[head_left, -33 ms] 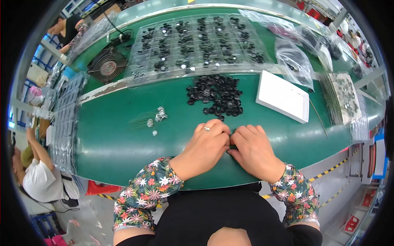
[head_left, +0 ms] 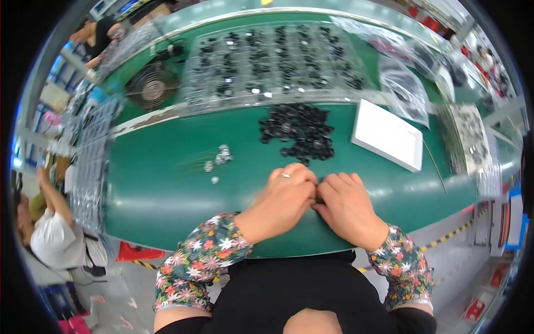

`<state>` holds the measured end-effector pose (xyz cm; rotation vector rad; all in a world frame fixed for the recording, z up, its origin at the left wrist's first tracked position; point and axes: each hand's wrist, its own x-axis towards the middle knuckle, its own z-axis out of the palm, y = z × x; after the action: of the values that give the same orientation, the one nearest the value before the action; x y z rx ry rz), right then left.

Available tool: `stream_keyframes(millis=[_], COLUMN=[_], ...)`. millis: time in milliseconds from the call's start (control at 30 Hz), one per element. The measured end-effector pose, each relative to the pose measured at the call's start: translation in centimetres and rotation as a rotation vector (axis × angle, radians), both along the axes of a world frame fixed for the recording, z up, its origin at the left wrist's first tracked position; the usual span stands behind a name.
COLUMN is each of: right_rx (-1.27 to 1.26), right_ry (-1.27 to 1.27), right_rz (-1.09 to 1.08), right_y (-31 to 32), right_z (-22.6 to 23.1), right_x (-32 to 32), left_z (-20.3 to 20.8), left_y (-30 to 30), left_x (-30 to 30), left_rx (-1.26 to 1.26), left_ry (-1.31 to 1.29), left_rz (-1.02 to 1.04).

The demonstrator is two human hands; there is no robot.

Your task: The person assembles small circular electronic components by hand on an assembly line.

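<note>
Close to the table's front edge, my left hand (head_left: pixel 286 197) and my right hand (head_left: pixel 347 206) meet with curled, pinched fingers. A sliver of something small and dark shows between the fingertips; the fingers cover most of it, so its kind is hidden. Just beyond them lies a heap of small black round parts (head_left: pixel 297 131), ring-like or cap-like. To the left of my hands sits a small cluster of silvery round parts (head_left: pixel 223 155) with thin wire-like strands (head_left: pixel 197 164).
Behind the heap stand clear compartment trays (head_left: pixel 278 61) filled with black parts. A white box (head_left: pixel 387 135) and a thin rod (head_left: pixel 434 166) lie right, near plastic bags (head_left: pixel 403 89). A round black fan (head_left: pixel 153 89) sits at the back left. Stacked clear trays (head_left: pixel 89 167) line the left edge.
The whole view has shifted slightly, so the table's things appear a little further right and lower. My hands keep nearly the same pose, with the left one slightly blurred.
</note>
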<state>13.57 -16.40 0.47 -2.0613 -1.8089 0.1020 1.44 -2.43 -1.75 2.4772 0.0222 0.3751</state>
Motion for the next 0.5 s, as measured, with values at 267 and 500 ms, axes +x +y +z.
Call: stream_keyframes(millis=[267, 500], right_rx=[-0.145, -0.245], right_ry=[-0.207, -0.086], right_rz=[0.047, 0.215], right_y=[-0.9, -0.2], right_z=[0.4, 2.7], right_x=[-0.3, 0.8], left_z=[-2.2, -1.0], left_y=[-1.0, -0.7], left_x=[0.4, -0.6], left_rx=[-0.063, -0.168], left_ry=[-0.105, -0.043], left_rz=[-0.022, -0.031])
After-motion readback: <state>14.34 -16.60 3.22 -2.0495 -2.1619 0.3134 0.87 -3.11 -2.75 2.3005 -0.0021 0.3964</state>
